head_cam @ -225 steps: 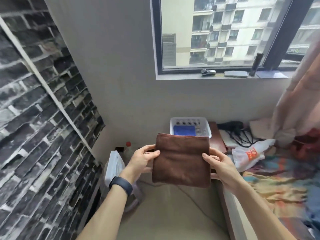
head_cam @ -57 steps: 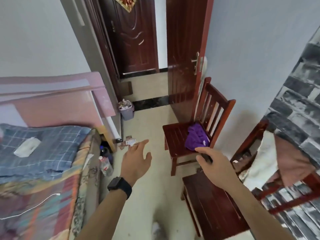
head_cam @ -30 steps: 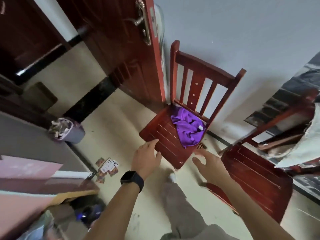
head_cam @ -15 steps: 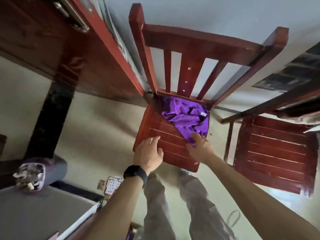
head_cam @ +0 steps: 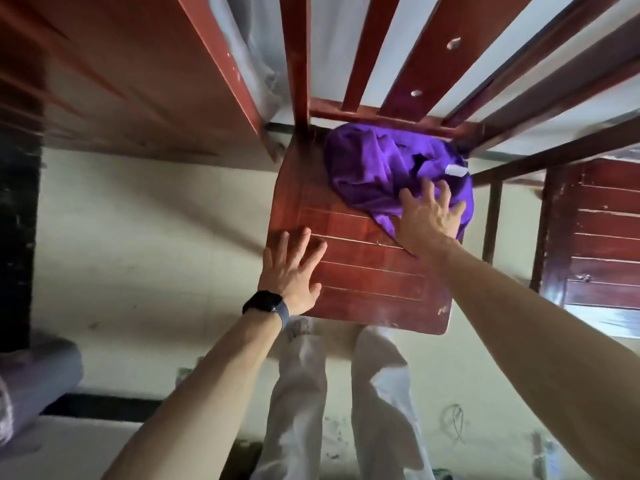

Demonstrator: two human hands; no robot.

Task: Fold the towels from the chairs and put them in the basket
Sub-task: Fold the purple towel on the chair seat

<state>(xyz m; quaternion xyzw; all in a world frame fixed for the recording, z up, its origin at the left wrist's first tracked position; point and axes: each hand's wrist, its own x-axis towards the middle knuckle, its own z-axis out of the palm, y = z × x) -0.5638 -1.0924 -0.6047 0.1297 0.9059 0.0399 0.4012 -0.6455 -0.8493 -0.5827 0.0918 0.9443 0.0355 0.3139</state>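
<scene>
A crumpled purple towel [head_cam: 374, 168] with a small white label lies at the back right of a red-brown wooden chair seat [head_cam: 360, 271]. My right hand [head_cam: 427, 216] rests on the towel's near right edge with its fingers spread flat, not closed around the cloth. My left hand [head_cam: 291, 268], with a black watch at the wrist, is over the seat's front left corner, fingers apart and holding nothing. The basket is out of view.
A second red-brown chair [head_cam: 602, 237] stands close on the right. An open wooden door [head_cam: 138, 74] is to the left of the chair back. A grey bin [head_cam: 31, 379] sits at the lower left. My legs are just in front of the seat.
I have leaned in closer over the chair. My right hand has slid forward from the towel's near tip onto the cloth. My left hand stays at the seat's front left.
</scene>
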